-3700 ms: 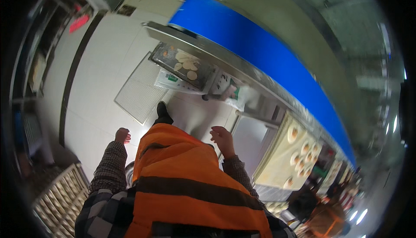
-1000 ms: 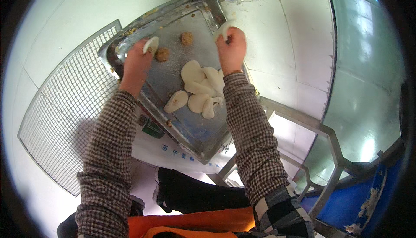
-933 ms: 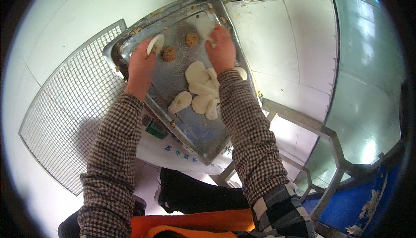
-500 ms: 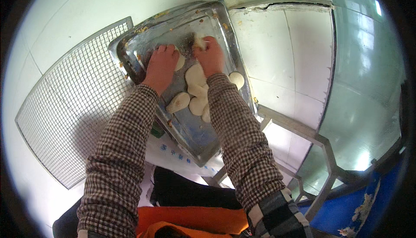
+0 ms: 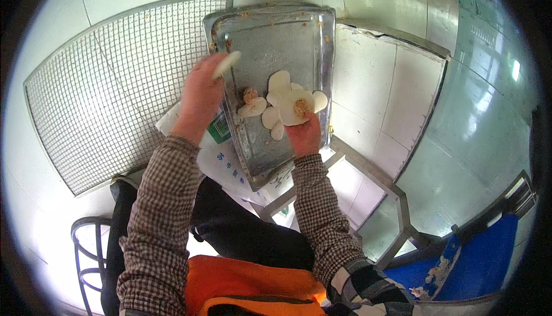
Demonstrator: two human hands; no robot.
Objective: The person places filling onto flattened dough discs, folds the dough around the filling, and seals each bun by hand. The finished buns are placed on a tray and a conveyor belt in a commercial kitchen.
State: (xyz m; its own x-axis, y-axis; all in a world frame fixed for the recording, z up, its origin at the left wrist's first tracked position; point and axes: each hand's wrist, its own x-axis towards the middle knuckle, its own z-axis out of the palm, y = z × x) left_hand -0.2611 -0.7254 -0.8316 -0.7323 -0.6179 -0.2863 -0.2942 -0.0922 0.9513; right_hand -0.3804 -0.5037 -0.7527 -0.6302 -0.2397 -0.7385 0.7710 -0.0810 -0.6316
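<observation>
My left hand (image 5: 202, 90) is raised at the left edge of the metal tray (image 5: 269, 167), gripping a pale flat dough wrapper (image 5: 227, 64) by its side. Over the tray, my right hand (image 5: 305, 136) holds another dough wrapper (image 5: 289, 104) from its near edge, with a lump of brownish filling (image 5: 301, 106) on it. Several overlapping dough rounds (image 5: 279, 80) lie beneath and around that wrapper. Left of them sits a dough piece (image 5: 253, 108), a pinkish-brown lump of filling (image 5: 250, 95) at its far end.
A wire mesh rack (image 5: 115, 80) leans along the left side. Under the tray's near end lies a white printed sack (image 5: 224, 163). A metal frame (image 5: 397, 204) stands at the right, with something blue (image 5: 477, 253) beyond it. A dark-framed stool (image 5: 86, 253) is at lower left.
My left hand has moved off the tray surface to its left edge, lifting a dough wrapper. My right hand has come nearer and now holds a wrapper with filling. The whole view has shifted.
</observation>
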